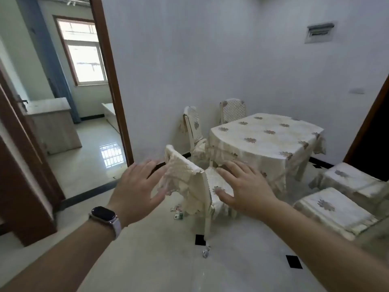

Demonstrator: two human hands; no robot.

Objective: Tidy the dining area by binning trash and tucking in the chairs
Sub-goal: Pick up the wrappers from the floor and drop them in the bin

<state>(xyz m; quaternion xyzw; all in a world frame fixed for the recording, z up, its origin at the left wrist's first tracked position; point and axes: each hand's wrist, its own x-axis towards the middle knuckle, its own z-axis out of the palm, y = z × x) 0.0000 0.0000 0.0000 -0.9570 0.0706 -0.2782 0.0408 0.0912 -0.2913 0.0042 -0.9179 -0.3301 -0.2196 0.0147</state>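
Cream-covered chair (189, 182) pulled out from the cloth-draped surface (267, 133), small cartons (177, 211) on the floor by its legs. Both arms stretched forward: left hand (136, 186) beside the chair back, right hand (242, 186) before the seat. Fingers (143, 169) spread wide, gripping nothing; contact unclear.

A home dining room, plainly. Far right: a table (267, 140) under a cream flowered cloth, ringed by chairs (185, 178) in matching lace covers, with two covered stools (336, 207) near right. Glossy pale floor (157, 260) with small black insets; plain white walls. High on the far wall, a small grey panel (320, 32), probably a fuse box. Left, a brown-framed doorway (111, 81) into another room holding a wooden cabinet (54, 127), a blue curtain (48, 60) and a bright window (86, 62).
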